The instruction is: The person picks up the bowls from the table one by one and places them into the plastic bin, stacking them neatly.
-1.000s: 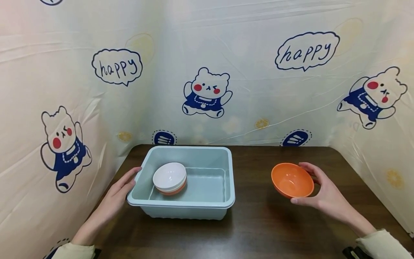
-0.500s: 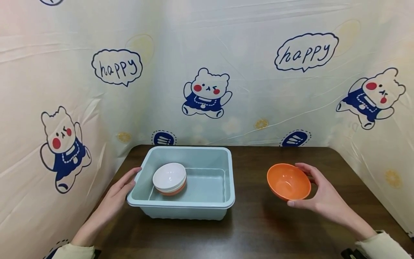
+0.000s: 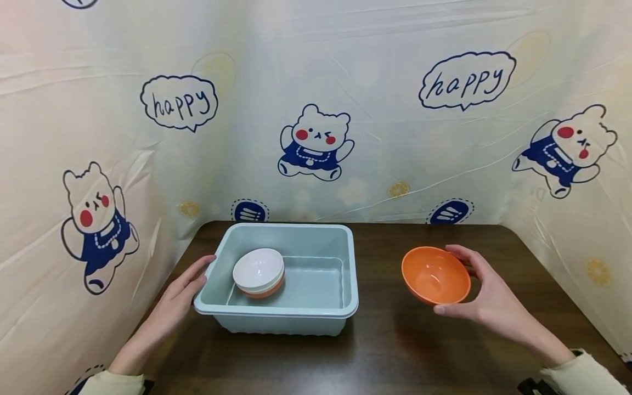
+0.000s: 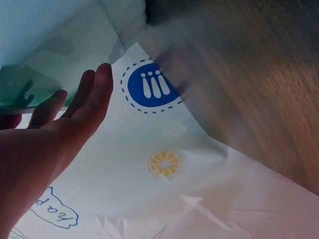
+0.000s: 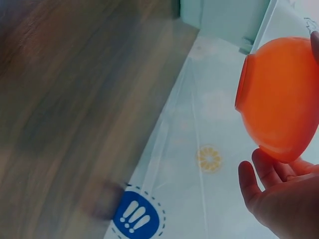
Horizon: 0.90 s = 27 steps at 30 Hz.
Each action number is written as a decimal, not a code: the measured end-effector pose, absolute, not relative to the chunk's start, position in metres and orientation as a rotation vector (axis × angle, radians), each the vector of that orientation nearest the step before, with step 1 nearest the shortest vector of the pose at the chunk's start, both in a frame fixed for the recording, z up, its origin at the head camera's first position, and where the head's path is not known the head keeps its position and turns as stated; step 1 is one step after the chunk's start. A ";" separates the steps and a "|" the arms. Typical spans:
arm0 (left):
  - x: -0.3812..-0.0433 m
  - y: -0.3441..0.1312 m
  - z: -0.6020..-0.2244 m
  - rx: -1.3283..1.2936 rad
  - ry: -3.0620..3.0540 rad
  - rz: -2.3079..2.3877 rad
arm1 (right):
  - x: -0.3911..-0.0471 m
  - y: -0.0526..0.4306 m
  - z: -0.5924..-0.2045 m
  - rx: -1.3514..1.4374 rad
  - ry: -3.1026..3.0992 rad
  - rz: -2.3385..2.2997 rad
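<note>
My right hand point(image 3: 494, 296) holds an orange bowl point(image 3: 435, 277) by its right side, thumb at the near rim and fingers round the far side. The bowl is raised over the table and tips toward me. In the right wrist view, the bowl's point(image 5: 281, 97) outer wall and foot show. At the left, my left hand point(image 3: 175, 296) touches the side of a light blue plastic basin point(image 3: 286, 311), its fingers point(image 4: 102, 92) fairly straight. Inside the basin's left half sits a small stack of bowls, a white bowl point(image 3: 259, 269) on top and orange point(image 3: 266, 294) showing underneath.
The basin stands on a dark brown wooden table point(image 3: 375, 351), left of the middle. A pale printed cloth point(image 3: 385, 137) with bears and "happy" bubbles hangs round the back and both sides of the table. The basin's right half shows its bare floor point(image 3: 316, 280).
My right hand has moved a little to the left with the orange bowl, toward the basin. The left hand, the basin and the stacked bowls have stayed in place.
</note>
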<state>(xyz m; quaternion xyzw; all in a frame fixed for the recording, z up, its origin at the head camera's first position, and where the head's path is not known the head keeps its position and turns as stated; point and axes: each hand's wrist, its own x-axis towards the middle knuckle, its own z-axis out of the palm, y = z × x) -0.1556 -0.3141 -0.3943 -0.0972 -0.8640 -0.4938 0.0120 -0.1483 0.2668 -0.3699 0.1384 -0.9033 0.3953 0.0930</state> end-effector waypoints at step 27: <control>-0.156 -0.314 -0.396 -0.327 -2.679 -1.540 | -0.144 0.236 -0.345 0.518 -2.627 1.220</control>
